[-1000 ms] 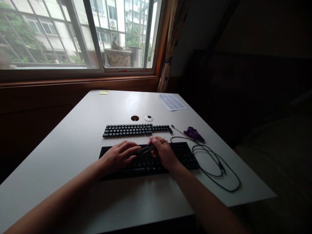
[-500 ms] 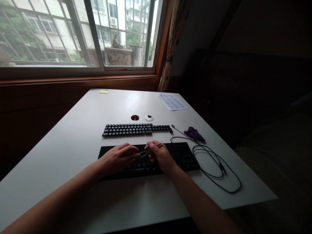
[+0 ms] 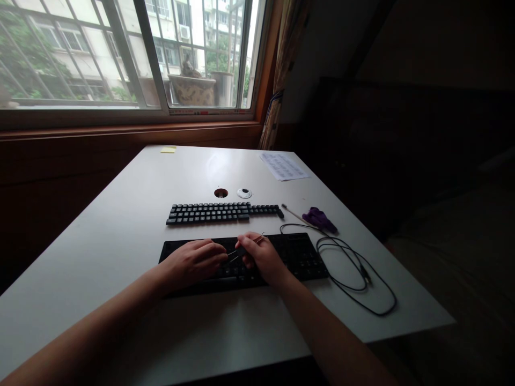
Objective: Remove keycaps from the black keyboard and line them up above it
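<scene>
A black keyboard (image 3: 300, 257) lies near the front of the white table (image 3: 132, 214). My left hand (image 3: 193, 262) rests flat on its left half, fingers spread over the keys. Over the keyboard's middle, my right hand (image 3: 259, 256) pinches a thin wire keycap puller (image 3: 237, 252) whose tips point left toward my left fingertips. A block of loose black keycaps (image 3: 221, 212), laid out in rows, sits just behind the keyboard.
The keyboard's black cable (image 3: 354, 273) loops at the right. Behind it lie a purple tool (image 3: 319, 219) and a thin stick (image 3: 293, 214). Farther back are a cable hole (image 3: 221, 192), its white cap (image 3: 244, 193), a printed sheet (image 3: 284, 166) and a yellow note (image 3: 168, 150).
My right hand has lowered with the puller toward the keys and shifted slightly left. My left hand has stayed on the keyboard.
</scene>
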`<state>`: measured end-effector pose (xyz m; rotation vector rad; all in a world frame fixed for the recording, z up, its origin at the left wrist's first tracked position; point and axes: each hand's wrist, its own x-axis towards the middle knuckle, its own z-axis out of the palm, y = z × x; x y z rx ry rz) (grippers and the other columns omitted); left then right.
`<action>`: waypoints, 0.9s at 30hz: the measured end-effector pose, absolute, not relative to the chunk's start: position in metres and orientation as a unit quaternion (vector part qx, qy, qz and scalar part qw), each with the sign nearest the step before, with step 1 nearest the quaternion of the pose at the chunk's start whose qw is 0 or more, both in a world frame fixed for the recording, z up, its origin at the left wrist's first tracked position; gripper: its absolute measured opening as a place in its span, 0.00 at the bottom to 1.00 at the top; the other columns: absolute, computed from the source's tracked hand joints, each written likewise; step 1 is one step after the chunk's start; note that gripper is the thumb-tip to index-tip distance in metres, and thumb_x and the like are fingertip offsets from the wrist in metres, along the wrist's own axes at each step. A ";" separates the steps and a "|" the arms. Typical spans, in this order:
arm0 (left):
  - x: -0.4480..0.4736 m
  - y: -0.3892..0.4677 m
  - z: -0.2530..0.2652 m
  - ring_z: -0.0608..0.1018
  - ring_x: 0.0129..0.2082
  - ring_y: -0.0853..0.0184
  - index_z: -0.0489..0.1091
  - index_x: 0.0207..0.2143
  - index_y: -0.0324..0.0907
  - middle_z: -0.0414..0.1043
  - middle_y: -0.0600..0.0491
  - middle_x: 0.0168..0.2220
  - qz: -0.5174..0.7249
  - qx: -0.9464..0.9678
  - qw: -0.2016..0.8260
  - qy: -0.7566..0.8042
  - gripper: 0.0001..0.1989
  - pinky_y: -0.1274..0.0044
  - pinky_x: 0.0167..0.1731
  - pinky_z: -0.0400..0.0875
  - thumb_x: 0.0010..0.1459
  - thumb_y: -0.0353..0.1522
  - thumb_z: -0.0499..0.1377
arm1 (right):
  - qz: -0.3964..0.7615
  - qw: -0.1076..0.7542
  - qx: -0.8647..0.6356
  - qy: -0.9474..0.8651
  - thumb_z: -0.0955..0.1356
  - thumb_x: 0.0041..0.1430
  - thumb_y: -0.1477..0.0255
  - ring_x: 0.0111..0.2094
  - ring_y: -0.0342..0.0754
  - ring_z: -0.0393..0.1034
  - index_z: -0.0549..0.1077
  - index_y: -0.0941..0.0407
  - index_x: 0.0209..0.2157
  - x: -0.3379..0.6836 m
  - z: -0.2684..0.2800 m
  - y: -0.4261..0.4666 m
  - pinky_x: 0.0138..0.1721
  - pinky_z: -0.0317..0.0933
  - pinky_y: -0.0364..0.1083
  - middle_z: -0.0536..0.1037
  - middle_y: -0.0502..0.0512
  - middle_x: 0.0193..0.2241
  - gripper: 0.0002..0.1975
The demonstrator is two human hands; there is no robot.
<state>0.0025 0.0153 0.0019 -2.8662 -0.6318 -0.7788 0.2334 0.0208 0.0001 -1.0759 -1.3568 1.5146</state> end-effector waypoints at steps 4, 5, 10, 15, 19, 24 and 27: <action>0.001 0.016 -0.003 0.77 0.40 0.68 0.69 0.47 0.38 0.73 0.48 0.44 -0.249 -0.943 0.052 -0.215 0.10 0.75 0.43 0.77 0.64 0.27 0.54 | 0.611 0.401 -0.428 -0.532 0.67 0.60 0.57 0.15 0.38 0.61 0.72 0.57 0.31 0.233 0.001 0.021 0.16 0.55 0.37 0.68 0.45 0.16 0.17; 0.001 0.016 -0.003 0.77 0.40 0.68 0.69 0.47 0.39 0.73 0.48 0.44 -0.251 -0.943 0.059 -0.212 0.10 0.74 0.43 0.77 0.64 0.27 0.54 | 0.612 0.400 -0.428 -0.532 0.67 0.60 0.57 0.15 0.38 0.61 0.72 0.58 0.31 0.233 0.001 0.021 0.16 0.56 0.37 0.68 0.45 0.16 0.17; 0.005 0.014 0.001 0.77 0.39 0.68 0.69 0.45 0.38 0.74 0.49 0.43 -0.264 -0.938 0.074 -0.212 0.09 0.76 0.42 0.77 0.62 0.26 0.55 | 0.609 0.398 -0.430 -0.536 0.67 0.59 0.57 0.15 0.38 0.62 0.72 0.58 0.30 0.232 0.003 0.021 0.16 0.55 0.37 0.68 0.45 0.16 0.17; 0.009 0.012 0.005 0.77 0.39 0.70 0.70 0.44 0.39 0.75 0.51 0.39 -0.275 -0.932 0.078 -0.222 0.10 0.78 0.44 0.76 0.63 0.24 0.52 | 0.604 0.398 -0.434 -0.538 0.68 0.58 0.57 0.15 0.38 0.61 0.72 0.57 0.29 0.231 0.005 0.021 0.16 0.54 0.37 0.68 0.45 0.16 0.17; 0.008 0.013 0.004 0.77 0.38 0.70 0.69 0.46 0.39 0.75 0.51 0.39 -0.265 -0.937 0.074 -0.217 0.10 0.79 0.43 0.75 0.63 0.25 0.53 | 0.598 0.396 -0.435 -0.544 0.68 0.58 0.57 0.16 0.38 0.62 0.72 0.58 0.29 0.231 0.004 0.021 0.16 0.55 0.37 0.68 0.45 0.17 0.17; 0.009 0.012 0.008 0.76 0.36 0.70 0.68 0.46 0.39 0.75 0.51 0.38 -0.290 -0.932 0.064 -0.211 0.10 0.79 0.41 0.75 0.63 0.25 0.53 | 0.606 0.400 -0.431 -0.536 0.68 0.58 0.56 0.16 0.38 0.62 0.72 0.57 0.29 0.232 0.001 0.023 0.15 0.54 0.36 0.69 0.45 0.17 0.17; 0.011 0.012 0.010 0.76 0.35 0.70 0.68 0.45 0.39 0.74 0.51 0.36 -0.302 -0.929 0.066 -0.205 0.10 0.79 0.39 0.76 0.63 0.25 0.52 | 0.609 0.399 -0.431 -0.533 0.67 0.58 0.57 0.16 0.38 0.62 0.72 0.58 0.29 0.232 0.001 0.023 0.15 0.54 0.36 0.68 0.45 0.17 0.17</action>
